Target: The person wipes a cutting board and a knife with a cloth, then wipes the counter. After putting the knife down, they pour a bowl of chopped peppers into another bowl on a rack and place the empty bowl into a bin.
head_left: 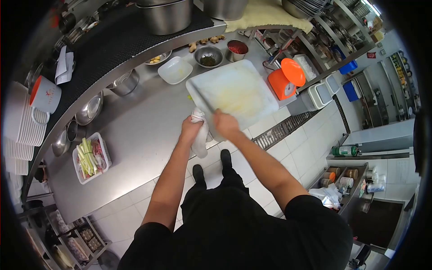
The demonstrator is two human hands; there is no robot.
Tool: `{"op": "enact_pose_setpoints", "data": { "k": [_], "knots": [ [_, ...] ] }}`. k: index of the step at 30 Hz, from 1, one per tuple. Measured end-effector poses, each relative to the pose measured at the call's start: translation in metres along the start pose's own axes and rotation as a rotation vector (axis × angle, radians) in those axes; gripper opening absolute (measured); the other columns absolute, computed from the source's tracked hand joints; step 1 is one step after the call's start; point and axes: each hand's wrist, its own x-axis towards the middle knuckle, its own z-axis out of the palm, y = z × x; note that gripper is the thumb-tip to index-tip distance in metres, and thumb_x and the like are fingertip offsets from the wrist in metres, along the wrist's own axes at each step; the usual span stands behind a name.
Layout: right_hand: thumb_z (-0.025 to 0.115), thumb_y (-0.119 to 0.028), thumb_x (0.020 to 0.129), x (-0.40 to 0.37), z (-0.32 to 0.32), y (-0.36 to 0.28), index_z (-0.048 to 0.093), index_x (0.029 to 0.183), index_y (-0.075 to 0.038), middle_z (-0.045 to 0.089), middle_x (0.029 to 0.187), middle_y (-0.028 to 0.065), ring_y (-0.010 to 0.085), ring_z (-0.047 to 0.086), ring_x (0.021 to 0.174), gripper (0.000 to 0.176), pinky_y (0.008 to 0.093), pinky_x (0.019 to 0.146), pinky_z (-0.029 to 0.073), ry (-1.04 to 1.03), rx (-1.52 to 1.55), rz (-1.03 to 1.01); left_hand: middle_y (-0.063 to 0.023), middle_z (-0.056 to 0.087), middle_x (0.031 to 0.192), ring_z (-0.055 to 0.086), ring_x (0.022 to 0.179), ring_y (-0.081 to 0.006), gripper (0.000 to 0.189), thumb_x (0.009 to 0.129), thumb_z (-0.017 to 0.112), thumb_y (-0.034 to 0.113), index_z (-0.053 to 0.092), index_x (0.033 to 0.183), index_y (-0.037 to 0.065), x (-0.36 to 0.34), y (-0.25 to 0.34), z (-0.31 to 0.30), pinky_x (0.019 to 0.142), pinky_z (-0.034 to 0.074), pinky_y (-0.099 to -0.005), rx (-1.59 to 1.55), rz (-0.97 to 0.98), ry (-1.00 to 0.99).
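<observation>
My left hand (191, 129) is closed on a white cloth (200, 139), which hangs down at the front edge of the steel counter (135, 130). Beside it, my right hand (226, 124) is wrapped round the handle of a knife (203, 98). The narrow dark blade points up and left over the white cutting board (245, 92). Yellowish stains mark the middle of the board, and a small green scrap lies at its left edge. The knife's handle is mostly hidden in my fingers.
Behind the board stand a white dish (175, 70), a bowl of green bits (208, 56) and a red-filled container (236, 50). An orange scale (284, 82) is at right. Farther left sits a basket of vegetables (92, 158). A raised shelf (135, 53) curves along the back.
</observation>
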Motion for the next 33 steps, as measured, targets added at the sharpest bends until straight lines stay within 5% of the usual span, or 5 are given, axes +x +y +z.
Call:
{"op": "enact_pose_setpoints", "data": {
  "k": [8, 14, 21, 28, 33],
  "knots": [
    [0.037, -0.022, 0.103, 0.037, -0.066, 0.148, 0.059, 0.118, -0.002, 0.072, 0.105, 0.027, 0.0443, 0.07, 0.098, 0.034, 0.0547, 0.086, 0.055, 0.135, -0.152, 0.343, -0.0113, 0.072, 0.1, 0.069, 0.085, -0.0209, 0.034, 0.084, 0.073, 0.009, 0.066, 0.116, -0.002, 0.0, 0.0, 0.0, 0.074, 0.056, -0.0346, 0.028, 0.021, -0.01],
    [0.04, -0.02, 0.101, 0.013, 0.008, 0.068, 0.056, 0.128, 0.002, 0.073, 0.091, 0.0242, 0.0409, 0.073, 0.081, 0.038, 0.0521, 0.073, 0.058, 0.122, -0.187, 0.116, -0.0108, 0.072, 0.101, 0.069, 0.085, -0.0199, 0.034, 0.086, 0.073, 0.009, 0.065, 0.117, -0.001, 0.003, 0.002, 0.005, 0.075, 0.056, -0.0345, 0.042, 0.006, -0.003],
    [0.044, -0.026, 0.103, -0.015, 0.015, -0.019, 0.057, 0.109, -0.004, 0.071, 0.087, 0.0239, 0.0447, 0.07, 0.083, 0.027, 0.056, 0.077, 0.056, -0.004, 0.038, -0.05, -0.0115, 0.072, 0.103, 0.07, 0.087, -0.0211, 0.035, 0.086, 0.073, 0.008, 0.064, 0.12, 0.0, -0.002, 0.002, -0.003, 0.075, 0.057, -0.0352, 0.05, -0.027, -0.007],
    [0.04, -0.025, 0.103, 0.019, -0.053, 0.122, 0.06, 0.11, -0.003, 0.071, 0.091, 0.0287, 0.0455, 0.071, 0.088, 0.03, 0.0573, 0.079, 0.056, 0.228, -0.079, 0.208, -0.0146, 0.072, 0.103, 0.07, 0.09, -0.0247, 0.037, 0.084, 0.073, 0.014, 0.065, 0.117, -0.001, -0.003, -0.004, 0.002, 0.079, 0.056, -0.0369, 0.142, -0.014, 0.002],
    [0.038, -0.021, 0.102, 0.026, -0.077, 0.168, 0.058, 0.115, -0.001, 0.072, 0.099, 0.0278, 0.0449, 0.071, 0.092, 0.031, 0.0556, 0.081, 0.056, 0.172, -0.221, 0.309, -0.016, 0.073, 0.105, 0.071, 0.092, -0.0263, 0.038, 0.083, 0.072, 0.014, 0.065, 0.118, -0.001, -0.002, -0.008, 0.005, 0.081, 0.056, -0.0373, 0.182, 0.021, 0.049]
  ]
}}
